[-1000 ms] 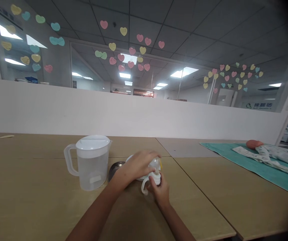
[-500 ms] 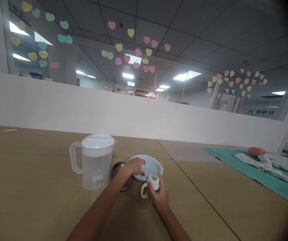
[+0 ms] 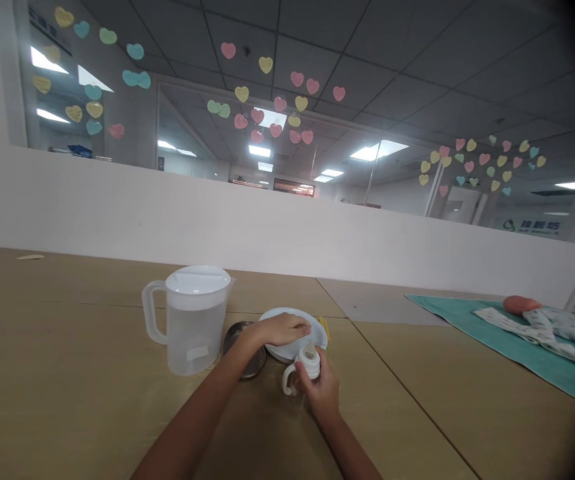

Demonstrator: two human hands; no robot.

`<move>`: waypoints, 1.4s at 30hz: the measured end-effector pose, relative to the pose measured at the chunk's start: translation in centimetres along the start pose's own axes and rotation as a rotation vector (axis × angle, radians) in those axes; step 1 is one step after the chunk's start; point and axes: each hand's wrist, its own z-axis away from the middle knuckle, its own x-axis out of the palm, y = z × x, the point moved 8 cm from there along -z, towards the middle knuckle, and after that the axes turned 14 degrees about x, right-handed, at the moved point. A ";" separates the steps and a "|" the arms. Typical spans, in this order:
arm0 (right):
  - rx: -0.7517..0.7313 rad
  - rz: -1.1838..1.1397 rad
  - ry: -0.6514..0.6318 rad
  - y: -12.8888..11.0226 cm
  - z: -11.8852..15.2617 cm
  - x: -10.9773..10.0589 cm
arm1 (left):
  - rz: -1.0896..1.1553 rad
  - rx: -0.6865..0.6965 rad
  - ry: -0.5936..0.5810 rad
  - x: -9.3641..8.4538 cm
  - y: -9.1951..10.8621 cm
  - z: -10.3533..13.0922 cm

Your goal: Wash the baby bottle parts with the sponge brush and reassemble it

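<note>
My right hand is wrapped round a small baby bottle with a white collar, a clear nipple on top and a white side handle. The bottle is upright near the front of a white plate. Above this plate is my left hand, palm down, its fingers bent forward and close together; whatever is under them is hidden. A round metal dish lies partly beneath my left wrist. Left of it stands a lidded clear pitcher with liquid inside.
Something yellow shows behind the plate's right edge. On the right, a green cloth carries patterned fabric and an orange-pink object. A white wall with windows borders the table's back.
My left hand has moved right over the plate, towards the bottle top. The clear rounded thing seen at its fingers earlier is now hidden. My right hand keeps its hold on the bottle.
</note>
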 end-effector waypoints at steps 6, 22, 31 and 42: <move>0.026 -0.022 0.007 0.8 -0.2 0.1 | -0.027 0.085 -0.277 1.7 4.2 -0.1; 0.139 -0.082 0.013 1.1 -0.4 0.0 | -0.269 -0.049 -0.170 2.4 2.5 -0.7; 0.094 -0.003 0.069 1.3 -0.4 -0.4 | -0.487 -0.172 -0.029 0.5 3.1 -0.7; 0.090 -0.034 0.024 0.7 -0.4 -0.2 | -0.106 -0.084 -0.206 1.8 2.0 0.3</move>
